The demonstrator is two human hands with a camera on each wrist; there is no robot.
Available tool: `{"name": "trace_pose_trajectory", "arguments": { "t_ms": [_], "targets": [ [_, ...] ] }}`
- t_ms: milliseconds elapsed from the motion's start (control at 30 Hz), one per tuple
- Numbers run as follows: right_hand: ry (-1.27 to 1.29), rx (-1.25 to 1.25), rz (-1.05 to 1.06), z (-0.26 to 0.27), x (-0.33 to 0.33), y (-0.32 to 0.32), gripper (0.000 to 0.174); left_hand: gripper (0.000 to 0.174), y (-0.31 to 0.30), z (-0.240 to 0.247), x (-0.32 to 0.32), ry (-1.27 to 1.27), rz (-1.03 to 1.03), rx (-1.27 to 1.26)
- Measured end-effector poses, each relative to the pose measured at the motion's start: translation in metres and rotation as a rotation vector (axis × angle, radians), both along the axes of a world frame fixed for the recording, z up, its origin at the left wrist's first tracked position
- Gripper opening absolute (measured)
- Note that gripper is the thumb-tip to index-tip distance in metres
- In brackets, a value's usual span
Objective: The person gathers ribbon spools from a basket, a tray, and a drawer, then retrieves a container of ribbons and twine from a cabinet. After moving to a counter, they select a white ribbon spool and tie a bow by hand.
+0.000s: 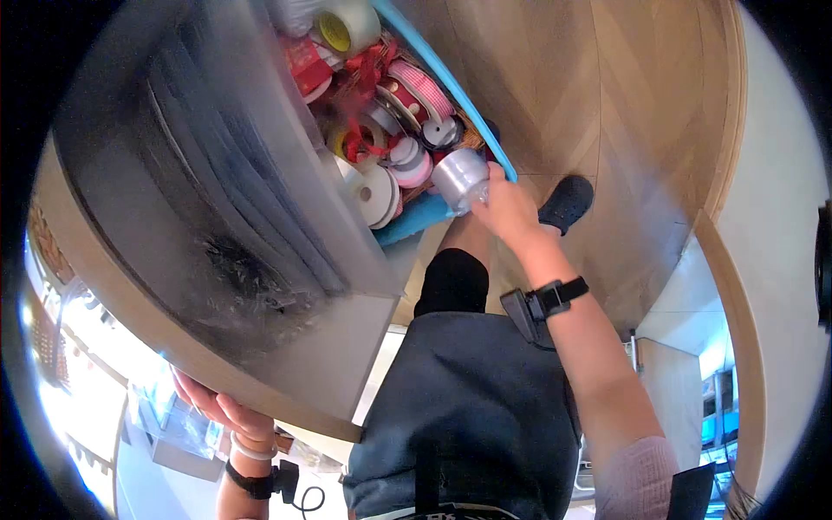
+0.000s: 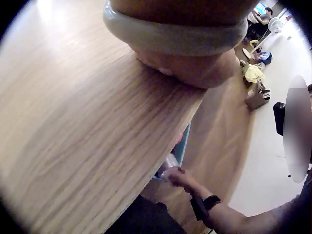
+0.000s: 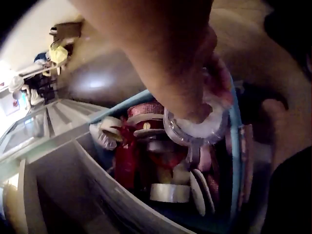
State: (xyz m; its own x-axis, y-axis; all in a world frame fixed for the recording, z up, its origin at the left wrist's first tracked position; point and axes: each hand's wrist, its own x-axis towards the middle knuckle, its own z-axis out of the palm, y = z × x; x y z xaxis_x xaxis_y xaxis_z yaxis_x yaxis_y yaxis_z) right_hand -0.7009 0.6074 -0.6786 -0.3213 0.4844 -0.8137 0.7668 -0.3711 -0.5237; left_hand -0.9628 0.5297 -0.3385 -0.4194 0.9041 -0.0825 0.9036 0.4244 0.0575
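Observation:
My right hand (image 1: 504,208) grips a wide roll of clear tape (image 1: 461,176) at the near corner of a blue bin (image 1: 431,59). In the right wrist view, fingers reach into the core of that tape roll (image 3: 178,129), above the other rolls. Around it in the bin lie a pink checked ribbon spool (image 1: 418,89), a white spool (image 1: 375,196), red ribbon (image 1: 355,143) and several more rolls. My left hand (image 1: 227,414) rests at the edge of the wooden tabletop (image 2: 102,141), its fingers mostly hidden in the left wrist view.
A grey open compartment (image 1: 321,342) lies under the tabletop beside the bin. Wooden floor (image 1: 641,113) stretches to the right, with my dark clog (image 1: 568,204) on it. Farther off, a white fan (image 2: 275,25) and bags (image 2: 253,73) stand along the wall.

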Motion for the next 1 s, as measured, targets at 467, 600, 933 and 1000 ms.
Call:
{"name": "trace_pose_trajectory", "arguments": {
  "t_ms": [467,600,933,1000],
  "targets": [
    [0.187,0.377,0.094,0.038,-0.049,-0.007,0.039,0.06,-0.01,0.002,-0.01,-0.061,-0.029,-0.008],
    [0.246,0.109,0.204,0.006,-0.096,-0.012,0.042,0.068,-0.026,0.018,-0.034,0.171,-0.253,-0.216],
    [0.152,-0.182,-0.33,-0.023,-0.151,-0.061,0.051,0.067,-0.023,0.014,-0.019,0.036,-0.02,-0.091],
    [0.164,-0.138,-0.451,-0.022,-0.155,-0.071,0.051,0.066,-0.026,0.014,-0.019,0.022,-0.016,-0.089]
  ]
}}
